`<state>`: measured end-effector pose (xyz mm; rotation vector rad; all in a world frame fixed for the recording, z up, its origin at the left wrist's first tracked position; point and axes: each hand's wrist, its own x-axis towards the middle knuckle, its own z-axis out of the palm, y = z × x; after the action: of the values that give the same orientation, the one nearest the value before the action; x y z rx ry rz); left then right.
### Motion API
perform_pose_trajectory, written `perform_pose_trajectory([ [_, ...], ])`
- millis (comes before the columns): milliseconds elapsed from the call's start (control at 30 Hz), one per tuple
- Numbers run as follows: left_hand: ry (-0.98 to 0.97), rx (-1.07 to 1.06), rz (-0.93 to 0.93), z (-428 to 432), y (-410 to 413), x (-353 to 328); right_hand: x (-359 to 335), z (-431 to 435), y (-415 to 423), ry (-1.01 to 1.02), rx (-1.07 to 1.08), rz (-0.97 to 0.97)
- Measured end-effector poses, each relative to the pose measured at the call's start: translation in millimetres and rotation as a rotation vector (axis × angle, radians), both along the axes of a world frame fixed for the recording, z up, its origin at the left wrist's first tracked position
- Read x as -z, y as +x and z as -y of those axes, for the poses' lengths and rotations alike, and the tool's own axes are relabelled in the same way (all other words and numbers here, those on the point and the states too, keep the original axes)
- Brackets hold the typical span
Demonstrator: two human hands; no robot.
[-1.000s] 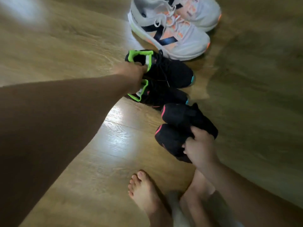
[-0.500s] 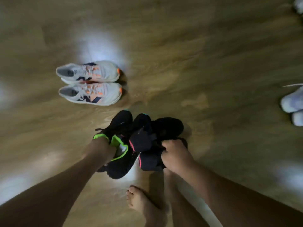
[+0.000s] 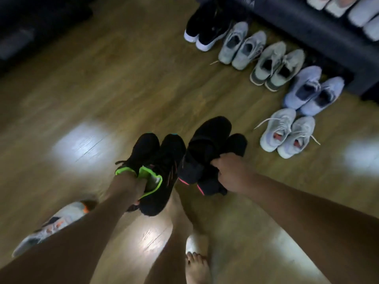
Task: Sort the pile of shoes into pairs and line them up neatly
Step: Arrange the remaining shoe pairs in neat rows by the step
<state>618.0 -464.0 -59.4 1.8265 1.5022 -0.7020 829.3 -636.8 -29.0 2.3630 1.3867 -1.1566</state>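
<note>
Black shoes now hang clear of the wooden floor [image 3: 102, 89]. The left hand [image 3: 131, 186] hooks its fingers inside the green-lined pair [image 3: 164, 156], and the right hand [image 3: 231, 171] clenches the pink-trimmed pair [image 3: 205, 146] at the collars. A second ago both pairs sat beside the white-and-orange shoe [image 3: 61, 218]. With the row of pairs [image 3: 287, 134] ahead, setting them at its near end looks next.

Single head-worn view — looking steeply down, near the floor [image 3: 102, 89] ahead.
</note>
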Motion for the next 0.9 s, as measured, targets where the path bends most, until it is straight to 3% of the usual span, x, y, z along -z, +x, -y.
perform_pose_trajectory([
  [200, -0.055, 0.17, -0.13, -75, 127, 29, 28, -28, 104, -0.192, -0.072, 0.069],
  [367, -0.025, 0.276, -0.142, -109, 203, 45, 45, -34, 162, -0.208, -0.06, 0.12],
  [600, -0.064, 0.274, -0.019, -112, 303, 85, 87, -39, 233, -0.248, -0.004, 0.088],
  [900, -0.04, 0.3, -0.016, -102, 404, 155, 161, -31, 298, -0.249, 0.084, 0.102],
])
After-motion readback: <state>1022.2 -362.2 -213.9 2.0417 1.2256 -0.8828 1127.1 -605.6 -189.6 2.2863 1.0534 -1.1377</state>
